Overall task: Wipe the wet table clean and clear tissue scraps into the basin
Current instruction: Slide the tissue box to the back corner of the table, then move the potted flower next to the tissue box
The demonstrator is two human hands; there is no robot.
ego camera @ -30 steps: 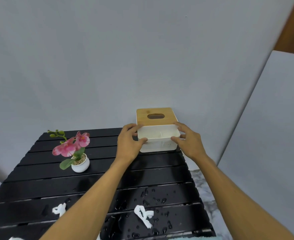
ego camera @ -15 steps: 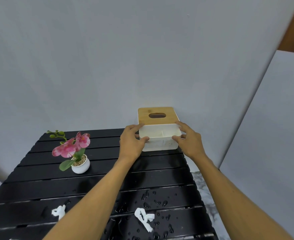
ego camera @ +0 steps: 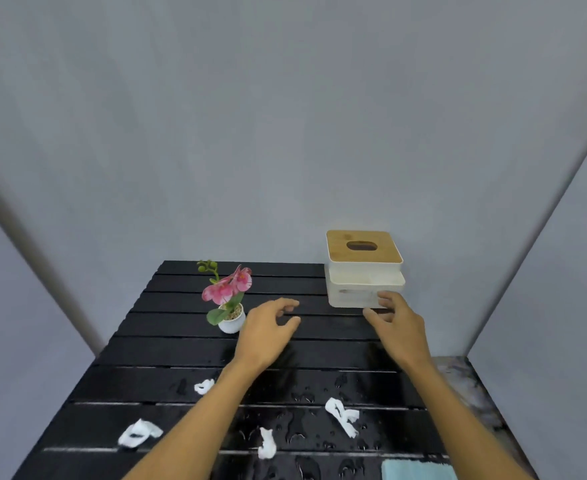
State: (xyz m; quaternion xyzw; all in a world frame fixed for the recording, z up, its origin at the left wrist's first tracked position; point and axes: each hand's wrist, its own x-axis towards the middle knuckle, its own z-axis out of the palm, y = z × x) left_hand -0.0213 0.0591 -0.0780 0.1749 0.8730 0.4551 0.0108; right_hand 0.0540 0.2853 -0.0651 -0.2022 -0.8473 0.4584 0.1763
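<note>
Reaching forward over the wet black slatted table (ego camera: pixel 167 351), left hand (ego camera: pixel 262 336) empty, fingers loosely curled, right hand (ego camera: pixel 397 329) spread, empty, fingertips overlapping the white bamboo-lidded tissue box (ego camera: pixel 363 271), contact unclear.

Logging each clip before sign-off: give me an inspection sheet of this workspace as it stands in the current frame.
Surface: black slatted table, water droplets on the near slats.
Job's things: four white tissue scraps on the wet area; blue cloth at the near edge; basin not in view.
Clutter: tissue box with wooden lid at the far right corner; potted pink orchid.
Hands: left hand open above the table; right hand open, just in front of the box, contact unclear.
Cables: nothing seen.
Surroundings: grey backdrop panels; marbled surface at right.
</note>
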